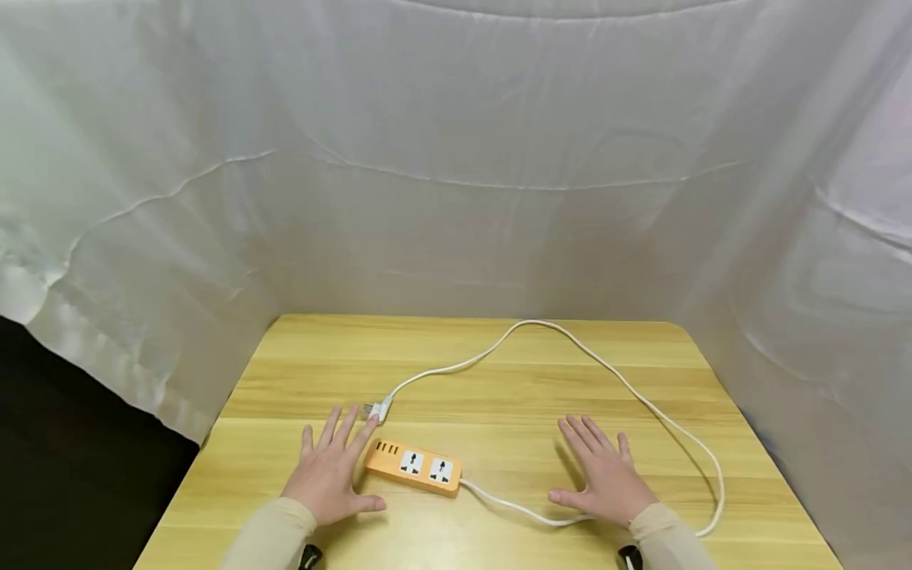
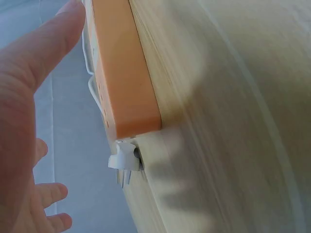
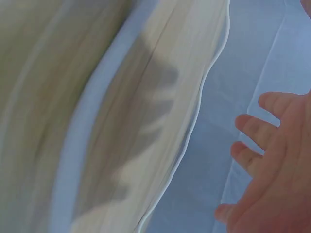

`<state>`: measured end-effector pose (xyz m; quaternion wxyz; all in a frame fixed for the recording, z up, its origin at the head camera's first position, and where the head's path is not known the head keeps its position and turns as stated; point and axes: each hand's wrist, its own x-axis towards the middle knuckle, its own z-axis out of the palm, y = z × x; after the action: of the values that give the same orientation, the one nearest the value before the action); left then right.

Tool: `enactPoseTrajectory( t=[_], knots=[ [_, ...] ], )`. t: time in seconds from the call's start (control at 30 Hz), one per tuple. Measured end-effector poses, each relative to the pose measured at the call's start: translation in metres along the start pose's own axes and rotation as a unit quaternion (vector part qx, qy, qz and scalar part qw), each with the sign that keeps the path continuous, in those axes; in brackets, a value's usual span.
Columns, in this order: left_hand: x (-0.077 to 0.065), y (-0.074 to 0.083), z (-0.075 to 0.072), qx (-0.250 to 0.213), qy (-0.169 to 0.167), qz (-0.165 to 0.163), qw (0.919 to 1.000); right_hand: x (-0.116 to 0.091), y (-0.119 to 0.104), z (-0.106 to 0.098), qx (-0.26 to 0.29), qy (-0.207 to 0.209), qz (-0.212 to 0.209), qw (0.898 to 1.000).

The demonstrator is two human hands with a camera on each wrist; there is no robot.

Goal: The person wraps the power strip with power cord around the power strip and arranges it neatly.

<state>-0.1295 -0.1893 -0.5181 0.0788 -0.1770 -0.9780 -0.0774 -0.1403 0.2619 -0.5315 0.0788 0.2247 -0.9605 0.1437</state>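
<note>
An orange power strip (image 1: 414, 468) with two white sockets and several slots at its left end lies on the table. Its white cord (image 1: 622, 380) loops far round to the right and back to a white plug (image 1: 381, 408), whose metal prongs show in the left wrist view. My left hand (image 1: 331, 473) is just left of the strip with fingers spread, holding nothing; in the left wrist view a gap parts it from the strip (image 2: 127, 68). Over the cord near the right side, my right hand (image 1: 606, 479) hovers with straight fingers and casts a shadow on the wood.
The wooden table (image 1: 299, 356) has pale curtains (image 1: 484, 214) hanging along its back and both sides. A dark area (image 1: 71, 459) lies beyond its left edge. Part of the cord passes under the right hand and forearm, close to the front.
</note>
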Motion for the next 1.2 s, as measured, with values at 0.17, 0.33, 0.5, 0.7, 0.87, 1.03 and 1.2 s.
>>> enactPoseTrajectory(
  t=[0.17, 0.33, 0.5, 0.7, 0.87, 1.03, 1.2],
  knots=[
    [0.003, 0.002, -0.002, 0.001, 0.014, 0.013, 0.9998, 0.005, -0.009, 0.003, 0.02, -0.009, -0.006, 1.0],
    [0.003, 0.001, -0.003, -0.004, 0.009, 0.019, 0.9998, 0.011, -0.021, 0.006, 0.033, -0.02, -0.026, 0.999],
    [0.008, 0.003, -0.003, 0.005, -0.011, 0.035, 0.9993, 0.022, -0.03, 0.009, 0.035, -0.046, -0.046, 0.997],
    [0.02, 0.012, 0.0, 0.005, -0.036, 0.063, 0.9973, 0.03, -0.034, 0.015, 0.049, -0.104, -0.045, 0.992],
    [0.028, 0.016, 0.008, 0.017, -0.07, 0.078, 0.9944, 0.032, -0.039, 0.017, 0.056, -0.133, -0.062, 0.988],
    [0.032, 0.017, 0.018, 0.013, -0.081, 0.091, 0.9924, 0.033, -0.042, 0.014, 0.053, -0.14, -0.08, 0.985],
    [0.032, 0.016, 0.022, 0.013, -0.106, 0.094, 0.9899, 0.033, -0.043, 0.014, 0.052, -0.16, -0.088, 0.982]
  ],
)
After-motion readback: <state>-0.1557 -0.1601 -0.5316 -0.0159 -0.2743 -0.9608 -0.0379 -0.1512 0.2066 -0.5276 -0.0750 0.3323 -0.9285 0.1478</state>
